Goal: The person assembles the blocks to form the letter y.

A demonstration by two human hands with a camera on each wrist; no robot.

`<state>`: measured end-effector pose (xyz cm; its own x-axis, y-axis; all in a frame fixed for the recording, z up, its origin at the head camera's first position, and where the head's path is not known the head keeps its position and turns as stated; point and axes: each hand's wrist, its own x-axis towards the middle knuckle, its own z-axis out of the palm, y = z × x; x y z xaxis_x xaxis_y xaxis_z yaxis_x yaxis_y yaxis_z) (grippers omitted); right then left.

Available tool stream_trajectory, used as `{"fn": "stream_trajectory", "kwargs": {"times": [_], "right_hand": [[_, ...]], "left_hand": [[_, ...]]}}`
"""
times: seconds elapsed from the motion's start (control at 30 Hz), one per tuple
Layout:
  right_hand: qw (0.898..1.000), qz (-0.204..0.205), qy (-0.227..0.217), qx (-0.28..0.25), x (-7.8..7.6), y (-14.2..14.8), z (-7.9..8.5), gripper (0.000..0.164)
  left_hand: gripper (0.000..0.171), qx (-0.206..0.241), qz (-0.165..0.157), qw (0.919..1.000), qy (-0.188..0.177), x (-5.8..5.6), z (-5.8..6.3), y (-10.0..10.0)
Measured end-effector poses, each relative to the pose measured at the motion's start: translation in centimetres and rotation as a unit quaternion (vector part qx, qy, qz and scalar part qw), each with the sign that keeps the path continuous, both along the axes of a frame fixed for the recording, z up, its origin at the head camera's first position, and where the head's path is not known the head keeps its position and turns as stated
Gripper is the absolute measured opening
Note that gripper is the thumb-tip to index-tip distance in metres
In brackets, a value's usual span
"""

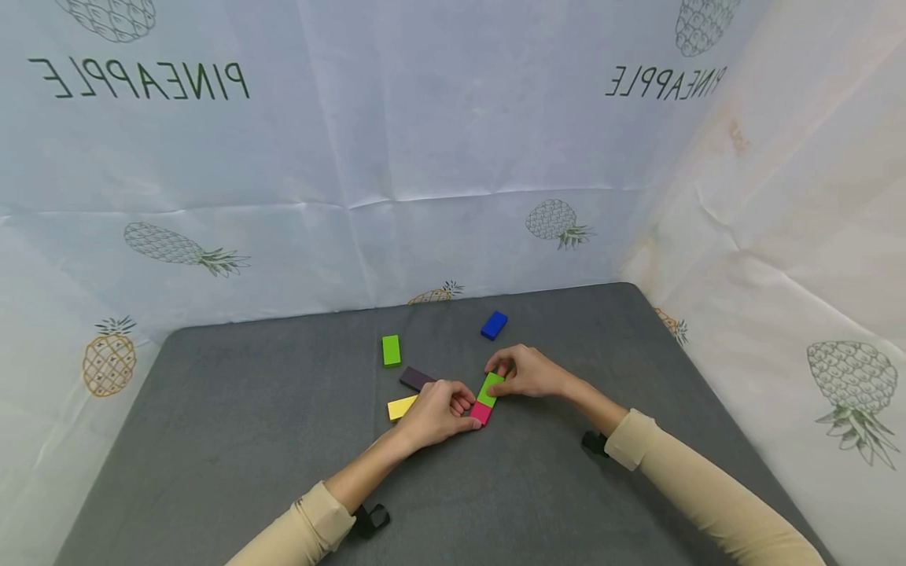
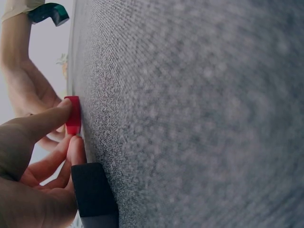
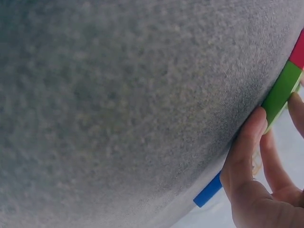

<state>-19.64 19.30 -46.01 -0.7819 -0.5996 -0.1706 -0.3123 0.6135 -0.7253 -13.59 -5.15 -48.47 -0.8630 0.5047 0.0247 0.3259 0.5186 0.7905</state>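
Left hand (image 1: 435, 413) in tight, and it has a pinch on the red block (image 1: 480, 413), thumb at the near side, curled fingers across from it on the far side! Over on the right, the right hand (image 1: 527, 373) matches it, thumb and fingers gripping the green block (image 1: 491, 389), and look at that join: the two blocks sit end to end, touching, red near and green far, one slanting row running from near left to far right on the grey table (image 1: 233, 440)!

Out to the left, the yellow block (image 1: 401, 407) peeks from behind the left hand, partly covered. Just far of it lies the dark block (image 1: 416, 379), tilted, its right end close to that same hand. Farther again stands out a second green piece, the spare block (image 1: 391, 350), well apart from the row. And the blue block (image 1: 494, 325)? Alone on the far side, beyond the right hand, near the table's far edge!

Beige sleeves (image 1: 715, 495) reach in from both near corners, while a pale pineapple-print cloth (image 1: 453, 118) hangs behind it all
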Motion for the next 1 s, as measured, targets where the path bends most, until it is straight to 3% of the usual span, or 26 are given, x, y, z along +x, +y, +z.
{"fn": "stream_trajectory", "kwargs": {"times": [0.23,0.47,0.63,1.0], "right_hand": [[1.0,-0.007,0.003,0.005,-0.6,0.1,0.1,0.039],[0.999,-0.034,0.019,-0.002,-2.3,0.7,0.9,0.037],[0.996,-0.085,0.035,-0.011,-4.3,1.2,1.4,0.039],[0.984,-0.17,0.05,-0.001,-7.6,1.4,0.4,0.043]], "left_hand": [[0.03,0.004,-0.002,1.0,0.001,0.0,-0.2,0.0],[0.029,0.012,-0.001,0.9999,-0.005,-0.1,-0.1,-0.1],[0.03,0.017,0.001,0.9998,-0.008,-0.1,0.0,-0.1],[0.034,0.023,0.007,0.9997,-0.002,0.4,-0.1,0.0]]}}
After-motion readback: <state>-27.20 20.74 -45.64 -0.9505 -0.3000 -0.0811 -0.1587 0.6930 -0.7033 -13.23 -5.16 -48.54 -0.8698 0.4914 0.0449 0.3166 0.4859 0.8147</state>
